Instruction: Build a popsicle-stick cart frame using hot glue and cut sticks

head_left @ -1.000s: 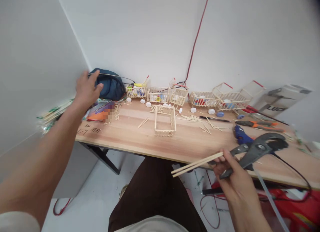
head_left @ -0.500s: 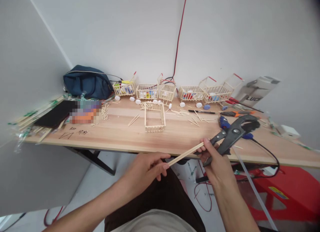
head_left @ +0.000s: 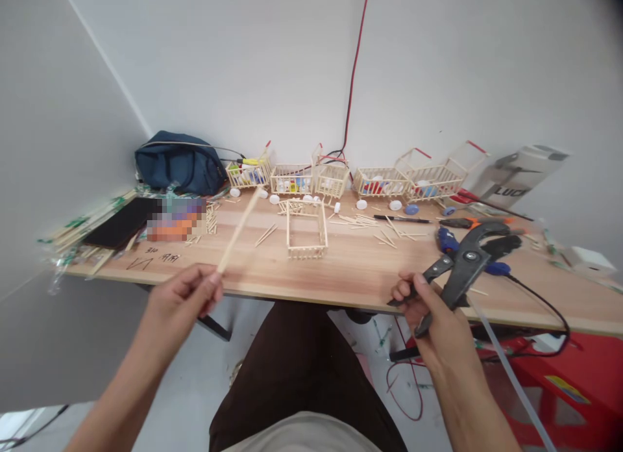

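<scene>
Pinching, left: the left hand (head_left: 182, 301), at the front edge of the table (head_left: 355, 273), has thumb and fingers closed on the near end of a stick (head_left: 241, 230); blur hides whether it's one or two.
Stick: up at a slant over the table, far tip showing in front of the carts (head_left: 292, 181).
Right hand (head_left: 442, 322): fingers curled round the handles of the pliers (head_left: 468, 271), thumb across one, handles apart, head pointing up and right.
Frame (head_left: 307, 252): sitting mid-table, well apart from both hands.
Loose sticks (head_left: 363, 223): scattered right of the frame, a pen (head_left: 402, 219) among them.
Carts: a wheeled row along the wall, several with bright bits inside.
Left end: blue bag (head_left: 178, 165) at the wall, black slab (head_left: 121, 223) in front of it.
Right end: blue tool (head_left: 448, 241) beyond the pliers; red stool (head_left: 564, 367) below the table.
</scene>
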`<state>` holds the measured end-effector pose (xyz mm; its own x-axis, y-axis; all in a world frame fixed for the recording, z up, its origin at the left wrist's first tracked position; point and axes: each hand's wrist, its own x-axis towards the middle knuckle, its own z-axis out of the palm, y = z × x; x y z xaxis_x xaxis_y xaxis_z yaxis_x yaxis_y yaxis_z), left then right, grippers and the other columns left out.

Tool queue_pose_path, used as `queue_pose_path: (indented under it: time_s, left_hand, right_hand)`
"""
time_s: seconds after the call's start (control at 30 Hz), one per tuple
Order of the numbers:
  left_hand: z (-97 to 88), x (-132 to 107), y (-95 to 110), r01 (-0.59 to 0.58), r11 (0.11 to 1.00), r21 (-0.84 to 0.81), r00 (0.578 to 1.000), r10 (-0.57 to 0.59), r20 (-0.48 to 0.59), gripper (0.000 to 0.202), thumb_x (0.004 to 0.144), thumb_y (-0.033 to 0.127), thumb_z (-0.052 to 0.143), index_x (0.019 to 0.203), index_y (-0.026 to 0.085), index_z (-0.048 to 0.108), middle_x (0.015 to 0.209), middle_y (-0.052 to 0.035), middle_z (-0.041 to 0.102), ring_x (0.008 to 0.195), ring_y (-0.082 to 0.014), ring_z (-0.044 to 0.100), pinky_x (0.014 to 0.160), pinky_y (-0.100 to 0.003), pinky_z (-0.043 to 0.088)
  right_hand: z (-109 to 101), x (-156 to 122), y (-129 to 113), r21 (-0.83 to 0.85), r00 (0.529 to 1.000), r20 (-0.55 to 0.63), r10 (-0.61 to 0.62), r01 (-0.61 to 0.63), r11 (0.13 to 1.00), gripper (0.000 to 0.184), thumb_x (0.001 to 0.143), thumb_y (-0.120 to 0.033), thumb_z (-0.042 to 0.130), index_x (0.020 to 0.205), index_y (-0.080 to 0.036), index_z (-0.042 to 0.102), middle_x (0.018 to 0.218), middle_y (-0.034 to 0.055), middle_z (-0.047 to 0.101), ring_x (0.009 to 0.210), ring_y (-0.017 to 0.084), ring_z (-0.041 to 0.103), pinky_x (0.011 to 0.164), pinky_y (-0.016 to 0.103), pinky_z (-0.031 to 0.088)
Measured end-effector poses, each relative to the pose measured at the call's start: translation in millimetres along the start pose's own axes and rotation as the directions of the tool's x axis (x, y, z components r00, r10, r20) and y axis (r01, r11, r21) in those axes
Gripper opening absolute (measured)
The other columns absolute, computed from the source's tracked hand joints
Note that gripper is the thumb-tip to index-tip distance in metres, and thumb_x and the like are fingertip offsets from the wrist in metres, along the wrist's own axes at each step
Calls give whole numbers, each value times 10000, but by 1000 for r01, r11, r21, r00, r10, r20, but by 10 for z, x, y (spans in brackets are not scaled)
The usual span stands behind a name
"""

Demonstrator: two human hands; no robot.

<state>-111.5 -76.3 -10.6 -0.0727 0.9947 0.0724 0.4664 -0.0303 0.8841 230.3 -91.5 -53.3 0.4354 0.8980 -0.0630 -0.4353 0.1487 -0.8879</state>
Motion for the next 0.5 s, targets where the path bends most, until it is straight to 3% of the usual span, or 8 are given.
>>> queue_pose_path:
  time_s: [0.07,0.1,0.13,0.23,0.37,0.5]
  left_hand:
    - [-131,217,-85,25,990,142,995,-11,-104,281,838,462,520,805,193,595,607,23,539,525,-130,457,516,-249,337]
    - [-152,336,-119,15,955,296,989,29,-143,265,827,426,512,730,189,581,572,16,532,530,-139,470,536,-258,339]
    - [-144,455,-148,-1,897,443,984,79,-158,252,818,387,505,678,188,570,578,4,548,566,-151,495,573,-267,346]
    - [-12,741,-209,-27,750,661,971,175,-160,216,813,306,463,721,180,612,720,-54,637,727,-207,573,644,-294,370]
    - [156,890,-255,36,594,803,945,242,-222,310,857,305,416,800,165,687,941,-147,655,931,-290,583,666,-329,405]
    - [122,910,-260,47,622,782,936,246,-252,329,865,287,422,820,153,718,922,-164,671,964,-311,583,731,-359,429]
  right_hand:
    - [19,0,1,28,999,-8,48,-48,998,305,645,-402,819,760,-145,699,631,-4,543,616,107,527,537,213,432]
    - [33,3,1,36,998,-6,66,-66,997,307,636,-399,823,755,-145,698,629,-3,544,612,107,525,526,208,425]
    - [47,10,1,39,997,1,77,-77,996,306,633,-397,824,753,-145,697,627,-3,544,612,107,523,522,206,424]
    - [86,69,4,31,995,49,83,-85,996,287,660,-392,807,770,-149,699,630,-4,542,628,113,523,556,217,448]
    - [131,227,25,20,994,84,69,-71,997,290,660,-393,803,768,-148,693,634,-5,535,627,119,518,563,235,454]
    - [174,372,66,40,991,101,88,-93,995,307,624,-388,823,749,-146,680,640,-7,527,622,115,510,568,238,466]
